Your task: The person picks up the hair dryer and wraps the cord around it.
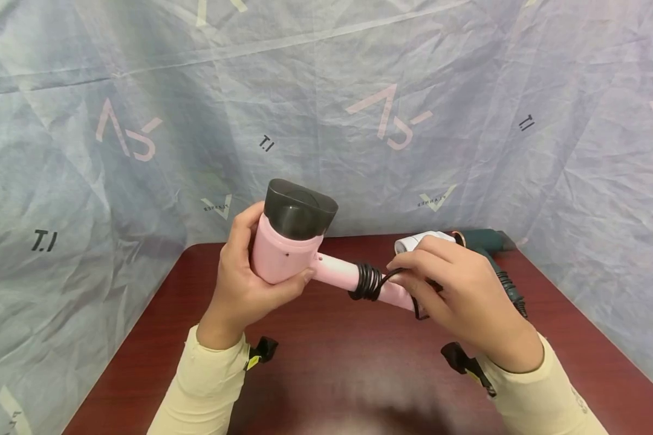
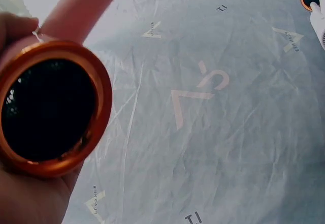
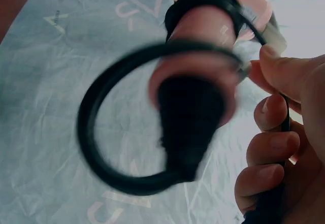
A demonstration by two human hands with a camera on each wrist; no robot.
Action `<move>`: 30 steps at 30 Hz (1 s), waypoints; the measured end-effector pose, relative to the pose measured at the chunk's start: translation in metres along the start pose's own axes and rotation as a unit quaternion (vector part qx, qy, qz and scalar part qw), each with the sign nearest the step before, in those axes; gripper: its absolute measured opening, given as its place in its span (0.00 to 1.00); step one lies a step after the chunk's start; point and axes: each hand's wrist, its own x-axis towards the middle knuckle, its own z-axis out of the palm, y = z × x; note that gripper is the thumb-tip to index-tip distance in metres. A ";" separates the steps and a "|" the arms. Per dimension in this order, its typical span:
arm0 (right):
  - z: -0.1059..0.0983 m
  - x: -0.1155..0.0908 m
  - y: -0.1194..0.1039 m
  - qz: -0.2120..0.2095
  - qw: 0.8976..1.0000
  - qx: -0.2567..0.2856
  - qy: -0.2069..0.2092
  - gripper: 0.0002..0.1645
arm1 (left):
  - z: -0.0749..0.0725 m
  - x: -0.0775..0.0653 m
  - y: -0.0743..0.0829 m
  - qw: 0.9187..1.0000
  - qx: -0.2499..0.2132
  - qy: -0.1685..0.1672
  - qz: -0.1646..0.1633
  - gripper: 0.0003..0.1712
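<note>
A pink hair dryer (image 1: pixel 334 272) with a dark nozzle (image 1: pixel 299 211) is held up over the table. My left hand (image 1: pixel 250 284) grips its body, thumb across the front near the handle joint. In the left wrist view its rear end shows a copper-coloured ring (image 2: pixel 104 97) around a dark inlet. Several turns of black cord (image 1: pixel 367 281) are wrapped around the handle. My right hand (image 1: pixel 457 290) pinches the cord between thumb and forefinger beside the handle's end. From the right wrist, the cord (image 3: pixel 89 122) loops out of the handle's end, and the other fingers curl around a lower stretch.
Behind my right hand, a white hair dryer (image 1: pixel 413 243) and a dark green hair dryer (image 1: pixel 484 240) with coiled cord lie at the table's back right. The dark red table (image 1: pixel 315 368) meets a grey printed cloth (image 1: pixel 305 109) hanging behind and at both sides.
</note>
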 end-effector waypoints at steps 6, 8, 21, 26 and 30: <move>-0.001 0.000 0.000 -0.001 0.999 0.036 -0.001 0.14 | -0.004 -0.003 -0.013 0.998 -0.063 -0.020 0.006 0.53; 0.000 0.000 0.001 -0.005 0.999 0.052 -0.001 0.12 | -0.005 -0.003 -0.012 0.996 -0.089 -0.026 0.004 0.53; 0.006 -0.003 0.007 -0.015 0.992 0.125 -0.026 0.13 | -0.006 -0.002 -0.007 0.983 -0.184 -0.030 -0.003 0.52; 0.011 -0.003 0.006 0.017 0.990 0.135 -0.041 0.15 | -0.005 0.000 -0.002 0.980 -0.197 -0.002 0.002 0.52; 0.018 -0.004 0.002 0.057 0.987 0.138 -0.053 0.12 | -0.005 0.000 0.002 0.980 -0.195 0.029 0.003 0.51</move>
